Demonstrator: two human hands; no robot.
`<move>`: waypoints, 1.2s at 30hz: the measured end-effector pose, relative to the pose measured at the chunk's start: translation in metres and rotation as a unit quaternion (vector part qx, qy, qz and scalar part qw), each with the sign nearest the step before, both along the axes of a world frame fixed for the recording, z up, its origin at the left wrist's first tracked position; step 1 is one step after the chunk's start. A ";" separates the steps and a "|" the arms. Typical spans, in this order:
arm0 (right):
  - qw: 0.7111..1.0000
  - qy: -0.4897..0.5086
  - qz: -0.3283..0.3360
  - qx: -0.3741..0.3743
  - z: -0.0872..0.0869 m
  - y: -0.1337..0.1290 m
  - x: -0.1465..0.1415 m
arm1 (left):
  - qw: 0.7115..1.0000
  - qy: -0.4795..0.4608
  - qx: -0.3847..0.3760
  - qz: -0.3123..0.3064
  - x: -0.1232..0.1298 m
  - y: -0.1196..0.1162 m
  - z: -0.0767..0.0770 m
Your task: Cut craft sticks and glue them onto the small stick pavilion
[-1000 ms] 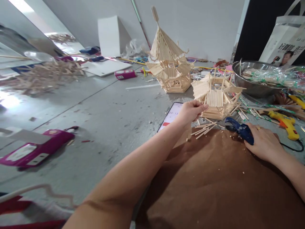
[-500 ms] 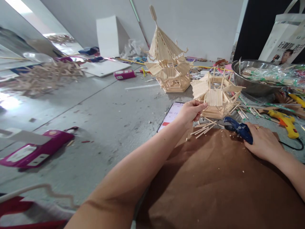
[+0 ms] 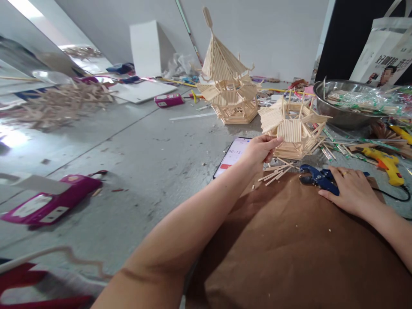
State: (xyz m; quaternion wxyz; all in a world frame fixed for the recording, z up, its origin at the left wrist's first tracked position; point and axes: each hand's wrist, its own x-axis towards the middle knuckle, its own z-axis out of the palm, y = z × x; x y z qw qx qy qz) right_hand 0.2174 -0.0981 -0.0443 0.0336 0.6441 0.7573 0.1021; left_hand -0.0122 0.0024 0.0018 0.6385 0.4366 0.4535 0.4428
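My left hand (image 3: 261,150) is closed in a pinch at the lower left of the small stick pavilion (image 3: 289,131), thumb over fingertips; what lies between them is too small to tell. Several short wooden sticks (image 3: 278,174) are scattered just under this hand. To the right, my right hand (image 3: 353,191) rests over the handles of a blue hand cutter (image 3: 320,179), its thumb along the lower handle. The cutter lies at the far edge of the brown sheet (image 3: 299,249), its jaws pointing left toward the sticks.
A taller stick pagoda (image 3: 230,86) stands behind. A phone (image 3: 230,161) with a running timer lies by my left forearm. At right are a metal bowl (image 3: 337,113) of wrapped sticks and a yellow glue gun (image 3: 384,165). A purple power strip (image 3: 67,195) sits far left.
The blue cutter has moved slightly left and now lies flatter, both handles showing. My right hand has loosened and spread over it. My left hand is almost still.
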 end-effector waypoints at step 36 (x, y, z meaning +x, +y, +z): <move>0.957 0.011 0.246 0.155 0.071 0.088 -0.083 | 0.999 -0.032 -0.001 -0.032 -0.007 0.005 -0.005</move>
